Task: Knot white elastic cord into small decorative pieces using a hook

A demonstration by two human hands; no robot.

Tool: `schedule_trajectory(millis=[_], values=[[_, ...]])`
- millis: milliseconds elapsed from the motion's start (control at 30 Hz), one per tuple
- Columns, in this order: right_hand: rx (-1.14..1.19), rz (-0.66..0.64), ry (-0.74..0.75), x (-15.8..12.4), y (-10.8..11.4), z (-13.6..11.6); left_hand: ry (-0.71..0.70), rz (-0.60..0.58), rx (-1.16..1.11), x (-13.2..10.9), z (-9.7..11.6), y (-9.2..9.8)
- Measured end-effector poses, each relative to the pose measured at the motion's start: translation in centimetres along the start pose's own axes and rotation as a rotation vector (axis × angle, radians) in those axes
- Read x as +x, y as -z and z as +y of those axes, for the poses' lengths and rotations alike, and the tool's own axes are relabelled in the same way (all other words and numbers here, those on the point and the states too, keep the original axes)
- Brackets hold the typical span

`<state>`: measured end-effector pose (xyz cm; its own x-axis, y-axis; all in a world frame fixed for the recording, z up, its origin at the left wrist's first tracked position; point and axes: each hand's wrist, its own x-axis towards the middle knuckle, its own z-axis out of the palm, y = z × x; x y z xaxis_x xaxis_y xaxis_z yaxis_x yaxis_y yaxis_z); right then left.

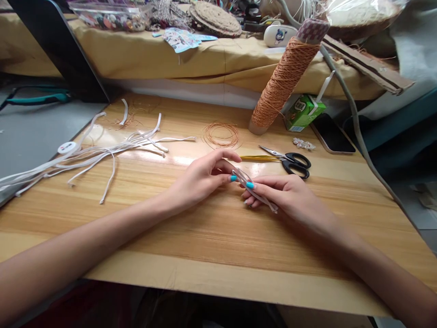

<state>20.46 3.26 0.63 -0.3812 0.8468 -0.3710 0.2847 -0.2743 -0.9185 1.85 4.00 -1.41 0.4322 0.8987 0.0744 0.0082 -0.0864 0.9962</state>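
Between my two hands is a small looped bundle of pale cord (265,201), slanting down to the right. My right hand (285,193) pinches it between thumb and fingers. At its upper end, the thumb and fingers of my left hand (208,175) close on the loop. Just beyond the fingers lie gold tweezers (260,158) and black-handled scissors (296,164), blades pointing left. A coil of thin orange cord (221,135) rests behind my left hand. Several white cords (112,148) spread over the left of the wooden table (191,250).
A tall spool of orange cord (287,82) stands at the back right, near a green drink carton (303,113), a phone (333,133) and small clear beads (303,144). A grey cable (358,123) runs down the right side. A dark tablet (61,45) leans at the left.
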Motion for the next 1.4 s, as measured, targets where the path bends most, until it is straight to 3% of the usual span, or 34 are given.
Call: schedule_trajectory(millis=[300,733,933,1133,1400], values=[[0.274,-0.087,-0.132,0.4,0.7,-0.3,0.002,-0.02,-0.142,0.2,0.0,0.1],[0.215,-0.124,-0.17,0.1,0.3,-0.5,0.075,0.036,-0.197,0.2,0.5,-0.4],[0.21,-0.147,-0.102,0.2,0.6,-0.3,0.063,0.116,-0.126,0.3,0.7,-0.3],[0.212,-0.149,-0.148,0.3,1.0,-0.8,0.077,0.185,-0.052,0.3,0.7,0.0],[0.114,-0.239,-0.103,0.1,1.1,-0.7,0.048,0.082,0.142,0.2,0.4,0.1]])
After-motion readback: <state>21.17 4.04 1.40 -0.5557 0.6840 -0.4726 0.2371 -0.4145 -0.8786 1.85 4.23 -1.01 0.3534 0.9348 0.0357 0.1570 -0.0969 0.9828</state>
